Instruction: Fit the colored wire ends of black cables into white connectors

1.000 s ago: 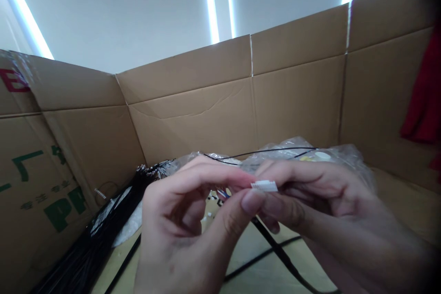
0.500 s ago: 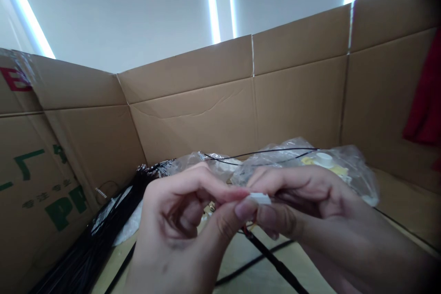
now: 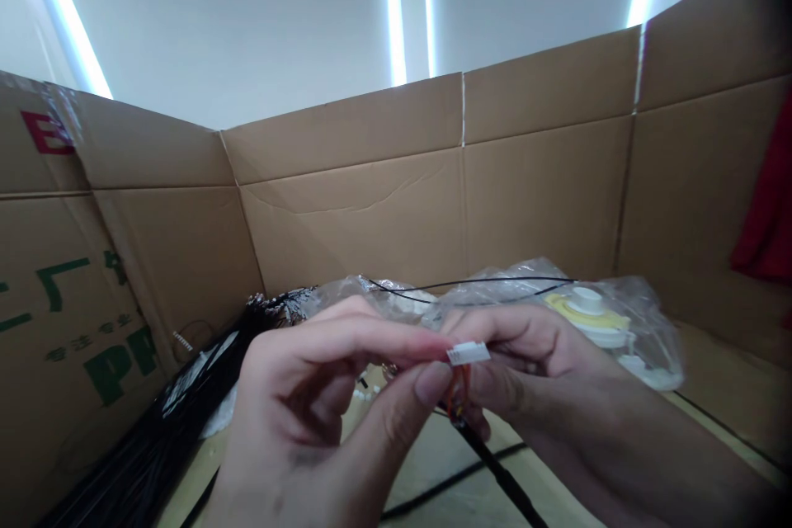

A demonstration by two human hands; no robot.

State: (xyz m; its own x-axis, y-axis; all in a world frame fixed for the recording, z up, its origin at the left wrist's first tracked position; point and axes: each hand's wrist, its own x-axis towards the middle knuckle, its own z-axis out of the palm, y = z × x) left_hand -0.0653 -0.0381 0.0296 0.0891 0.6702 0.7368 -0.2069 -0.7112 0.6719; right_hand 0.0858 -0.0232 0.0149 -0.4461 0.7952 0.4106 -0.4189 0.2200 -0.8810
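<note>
A small white connector (image 3: pixel 469 353) is between my two hands, near the middle of the view. Thin orange and red wires (image 3: pixel 456 393) run down from it into a black sheathed cable (image 3: pixel 498 470). My left hand (image 3: pixel 346 396) pinches the connector's left end between thumb and forefinger. On the other side, my right hand (image 3: pixel 538 363) has its thumb and fingers closed on the wires and the connector's right part; some of its fingertips are hidden behind.
Cardboard walls (image 3: pixel 352 223) stand around the tabletop. A bundle of black cables (image 3: pixel 142 445) lies at the left. Behind my hands are clear plastic bags (image 3: pixel 649 322) and a yellow and white round part (image 3: pixel 587 315). A red cloth (image 3: pixel 767 206) hangs at the right.
My left thumb has slid left off the connector's front, so more of the connector and its orange wires shows. The view has shifted slightly.
</note>
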